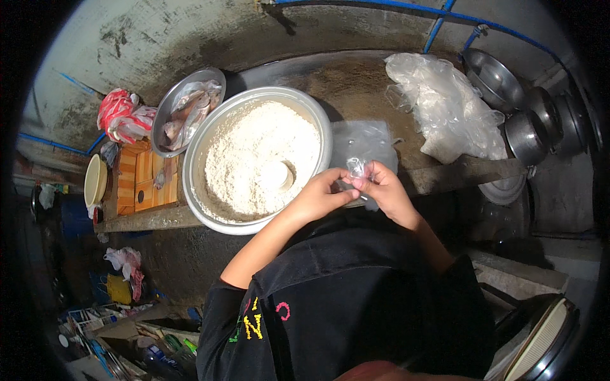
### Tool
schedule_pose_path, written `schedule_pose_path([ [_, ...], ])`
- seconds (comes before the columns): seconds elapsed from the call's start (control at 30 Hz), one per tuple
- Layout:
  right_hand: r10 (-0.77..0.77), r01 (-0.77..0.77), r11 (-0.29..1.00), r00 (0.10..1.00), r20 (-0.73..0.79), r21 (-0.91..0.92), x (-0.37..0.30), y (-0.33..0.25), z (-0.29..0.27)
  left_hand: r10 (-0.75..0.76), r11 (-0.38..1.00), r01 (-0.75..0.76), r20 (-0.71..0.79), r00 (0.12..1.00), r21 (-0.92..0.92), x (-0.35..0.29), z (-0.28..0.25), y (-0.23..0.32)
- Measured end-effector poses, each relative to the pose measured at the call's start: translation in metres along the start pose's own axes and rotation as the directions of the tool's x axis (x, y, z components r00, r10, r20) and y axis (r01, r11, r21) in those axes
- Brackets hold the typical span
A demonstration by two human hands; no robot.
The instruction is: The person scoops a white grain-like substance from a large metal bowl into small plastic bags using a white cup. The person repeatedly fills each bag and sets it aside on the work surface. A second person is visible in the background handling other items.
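Note:
My left hand and my right hand meet at the counter's front edge. Between their fingertips they pinch a small clear plastic bag, its top bunched up. Flat clear plastic lies on the counter just beyond my fingers; whether it is one sheet or a stack, I cannot tell. Left of my hands stands a wide grey basin of white powder like flour. A white cup sits sunk in the powder, on the side nearest my left hand.
Behind the basin's left, a metal bowl holds fish on plastic. A wooden board and a red-and-white bag are farther left. At right lie a large clear bag of white powder and metal pots.

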State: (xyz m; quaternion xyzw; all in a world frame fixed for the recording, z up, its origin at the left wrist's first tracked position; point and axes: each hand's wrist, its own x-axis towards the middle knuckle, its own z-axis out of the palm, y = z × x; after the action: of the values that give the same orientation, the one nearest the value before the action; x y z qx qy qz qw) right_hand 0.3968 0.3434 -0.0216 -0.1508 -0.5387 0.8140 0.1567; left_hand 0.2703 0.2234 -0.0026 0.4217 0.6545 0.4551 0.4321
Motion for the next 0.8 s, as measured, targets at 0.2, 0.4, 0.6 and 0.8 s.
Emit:
schedule_pose_path([
  [0.2, 0.095, -0.099, 0.989, 0.995, 0.04, 0.108, -0.002, -0.015, 0.014, 0.028, 0.902, -0.052, -0.061, 0.998, -0.429, -0.004, -0.008, -0.012],
  [0.4, -0.011, -0.002, 0.979, 0.998, -0.065, -0.204, 0.003, -0.011, -0.01, -0.041, 0.386, 0.025, 0.01, 0.999, -0.922, -0.027, -0.03, 0.003],
  [0.6, 0.171, -0.127, 0.93, 0.98, -0.101, 0.345, 0.004, -0.042, 0.012, -0.013, 0.949, -0.076, -0.277, 0.961, -0.306, -0.03, -0.034, 0.002],
  [0.8, 0.172, -0.21, 0.972, 0.941, 0.29, 0.106, 0.007, -0.034, 0.003, -0.145, 0.855, -0.129, -0.47, 0.871, -0.503, -0.019, -0.075, -0.039],
])
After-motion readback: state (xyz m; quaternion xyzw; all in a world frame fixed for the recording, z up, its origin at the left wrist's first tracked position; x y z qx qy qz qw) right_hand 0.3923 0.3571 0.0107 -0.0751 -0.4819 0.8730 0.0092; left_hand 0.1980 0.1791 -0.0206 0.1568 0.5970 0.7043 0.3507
